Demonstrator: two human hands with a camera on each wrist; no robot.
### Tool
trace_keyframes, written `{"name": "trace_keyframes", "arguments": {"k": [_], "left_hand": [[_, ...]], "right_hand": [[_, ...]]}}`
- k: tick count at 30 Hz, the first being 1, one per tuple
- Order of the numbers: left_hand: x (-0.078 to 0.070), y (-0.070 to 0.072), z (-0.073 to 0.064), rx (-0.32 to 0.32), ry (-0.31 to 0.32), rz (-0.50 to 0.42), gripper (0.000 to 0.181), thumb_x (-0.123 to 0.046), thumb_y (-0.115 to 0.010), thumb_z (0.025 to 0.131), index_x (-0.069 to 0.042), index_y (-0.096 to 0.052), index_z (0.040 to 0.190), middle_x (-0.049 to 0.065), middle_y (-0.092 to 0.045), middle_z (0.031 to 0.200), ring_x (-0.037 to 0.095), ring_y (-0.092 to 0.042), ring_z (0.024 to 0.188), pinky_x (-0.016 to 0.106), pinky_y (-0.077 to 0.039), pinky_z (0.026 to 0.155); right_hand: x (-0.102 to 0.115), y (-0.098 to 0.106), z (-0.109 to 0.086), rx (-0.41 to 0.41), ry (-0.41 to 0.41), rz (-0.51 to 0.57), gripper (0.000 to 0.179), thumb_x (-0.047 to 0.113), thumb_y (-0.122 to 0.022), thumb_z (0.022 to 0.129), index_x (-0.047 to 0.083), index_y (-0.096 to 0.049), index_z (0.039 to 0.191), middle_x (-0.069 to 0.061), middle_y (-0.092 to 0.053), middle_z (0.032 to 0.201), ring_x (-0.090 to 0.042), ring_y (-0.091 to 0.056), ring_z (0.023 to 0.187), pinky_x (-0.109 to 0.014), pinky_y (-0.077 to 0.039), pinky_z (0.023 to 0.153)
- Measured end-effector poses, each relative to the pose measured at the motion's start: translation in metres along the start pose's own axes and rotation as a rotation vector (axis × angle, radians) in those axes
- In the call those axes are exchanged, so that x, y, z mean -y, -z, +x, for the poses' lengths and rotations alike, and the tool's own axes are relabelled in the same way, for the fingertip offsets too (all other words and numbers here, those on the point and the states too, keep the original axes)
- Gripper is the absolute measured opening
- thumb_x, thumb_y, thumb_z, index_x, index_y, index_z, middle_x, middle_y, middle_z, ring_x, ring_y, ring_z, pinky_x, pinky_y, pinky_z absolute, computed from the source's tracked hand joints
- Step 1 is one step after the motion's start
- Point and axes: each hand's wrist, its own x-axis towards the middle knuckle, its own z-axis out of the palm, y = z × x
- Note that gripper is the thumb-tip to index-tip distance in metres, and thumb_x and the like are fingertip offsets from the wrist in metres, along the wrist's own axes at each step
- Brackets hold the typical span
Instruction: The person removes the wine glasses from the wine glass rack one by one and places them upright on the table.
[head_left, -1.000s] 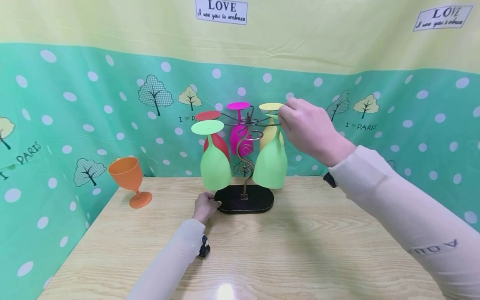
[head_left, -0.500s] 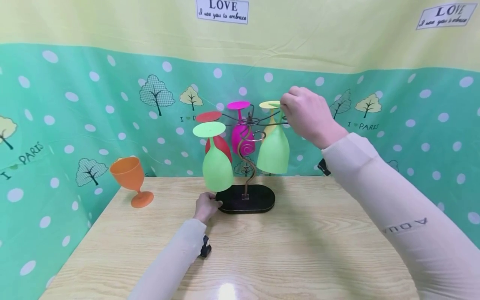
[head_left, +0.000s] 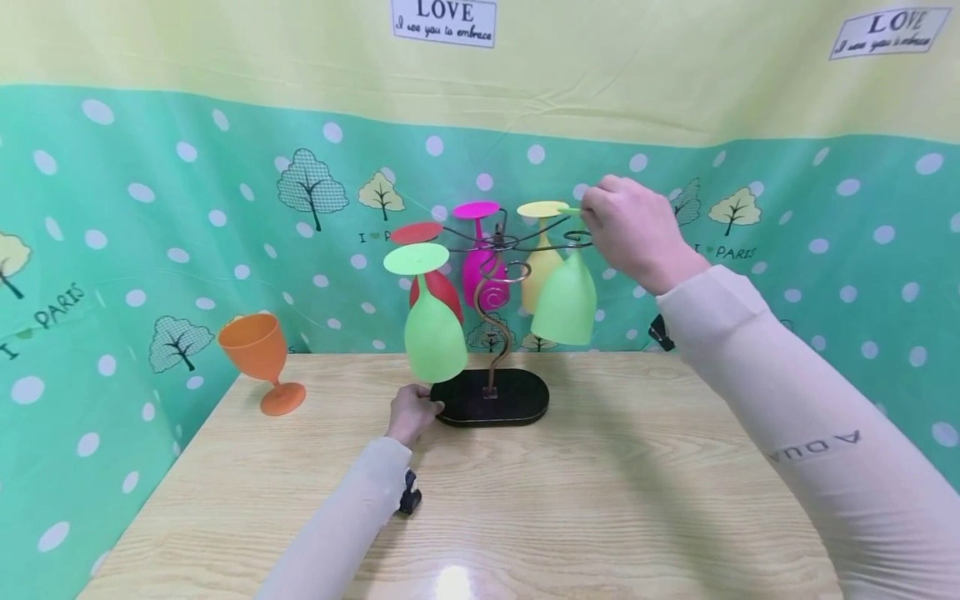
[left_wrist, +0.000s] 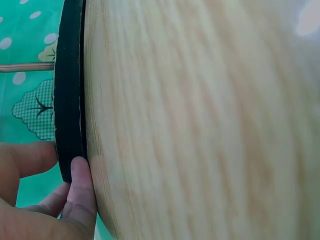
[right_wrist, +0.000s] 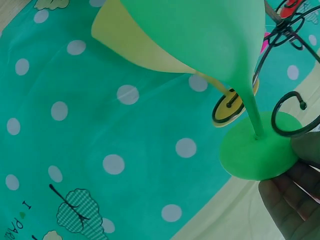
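From the right wrist we see the right hand (right_wrist: 292,197) at the lower right, thumb (right_wrist: 307,149) and fingers (right_wrist: 277,205) pinching the rim of a green goblet (right_wrist: 212,42) by its round foot (right_wrist: 244,161). The bowl points to the top of the view and is cut off there. A dark wire hook (right_wrist: 287,131) curls over part of the foot — we find the stem just beside the loop, outside it, and cannot tell whether they touch. Behind hangs a yellow goblet (right_wrist: 137,42), a wire loop around its stem. Beyond, we make out a wire hub (right_wrist: 286,31), scraps of red and magenta, and a green dotted curtain (right_wrist: 150,122) — trees and partial lettering on it.
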Motion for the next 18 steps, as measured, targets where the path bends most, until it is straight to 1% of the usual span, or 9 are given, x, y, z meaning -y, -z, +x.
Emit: {"name": "trace_keyframes", "arguments": {"k": [2, 5, 8, 13, 18], "left_hand": [[0.000, 0.000, 0.000, 0.000, 0.001, 0.002, 0.028, -0.004, -0.072, 0.080, 0.008, -0.065, 0.104, 0.018, -0.068, 0.096, 0.027, -0.061, 0.082, 0.037, -0.052, 0.069], [0.000, 0.000, -0.001, -0.001, 0.009, -0.001, 0.032, -0.005, -0.072, 0.080, 0.009, -0.063, 0.108, 0.021, -0.066, 0.103, 0.031, -0.061, 0.091, 0.042, -0.052, 0.078], [0.001, 0.000, 0.000, -0.007, 0.018, -0.001, 0.034, -0.005, -0.073, 0.080, 0.009, -0.063, 0.109, 0.023, -0.065, 0.107, 0.033, -0.060, 0.097, 0.045, -0.051, 0.083], [0.002, 0.000, 0.001, -0.016, 0.015, 0.003, 0.034, -0.006, -0.074, 0.079, 0.009, -0.063, 0.107, 0.023, -0.065, 0.106, 0.036, -0.059, 0.099, 0.045, -0.050, 0.084], [0.002, -0.001, 0.002, -0.014, 0.018, 0.006, 0.036, -0.007, -0.074, 0.079, 0.009, -0.063, 0.109, 0.023, -0.064, 0.108, 0.036, -0.059, 0.101, 0.045, -0.050, 0.085]], "right_hand": [[-0.003, 0.001, -0.002, 0.006, -0.013, 0.000, 0.022, 0.004, -0.047, 0.095, 0.001, -0.068, 0.089, -0.009, -0.056, 0.078, -0.026, -0.049, 0.069, -0.037, -0.045, 0.057], [-0.006, 0.003, -0.006, 0.004, -0.029, 0.000, 0.022, 0.004, -0.047, 0.095, 0.001, -0.068, 0.090, -0.010, -0.057, 0.080, -0.026, -0.051, 0.071, -0.038, -0.047, 0.058], [-0.009, 0.004, -0.011, -0.012, -0.025, 0.004, 0.021, 0.005, -0.049, 0.095, 0.001, -0.069, 0.091, -0.010, -0.059, 0.083, -0.027, -0.055, 0.075, -0.040, -0.049, 0.061], [-0.015, 0.005, -0.022, -0.047, -0.013, 0.013, 0.018, 0.004, -0.052, 0.093, 0.000, -0.069, 0.091, -0.012, -0.061, 0.084, -0.029, -0.057, 0.076, -0.042, -0.050, 0.061], [-0.018, 0.005, -0.034, -0.059, -0.013, 0.025, 0.015, 0.003, -0.053, 0.093, -0.001, -0.068, 0.093, -0.013, -0.062, 0.085, -0.030, -0.057, 0.076, -0.042, -0.051, 0.064]]}}
